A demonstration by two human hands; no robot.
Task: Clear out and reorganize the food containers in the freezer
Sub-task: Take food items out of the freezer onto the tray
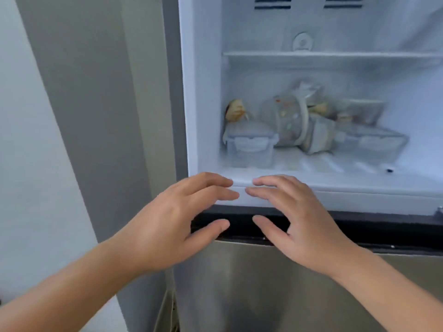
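The freezer compartment (206, 116) stands open in front of me. On its floor, at the left, sits a clear clip-lid container (249, 144) with a tied bag of food (236, 111) on top. To its right a frosted bag of mixed food (290, 121) leans on other wrapped packs, and another clear lidded container (378, 142) sits at the right. My left hand (182, 219) and my right hand (297, 216) hover side by side before the freezer's front lip, fingers spread, holding nothing.
A white shelf (330, 55) spans the freezer above the food, with nothing visible on it. Below the freezer is the steel door of the fridge section (275, 295). A grey wall panel (96, 116) runs along the left.
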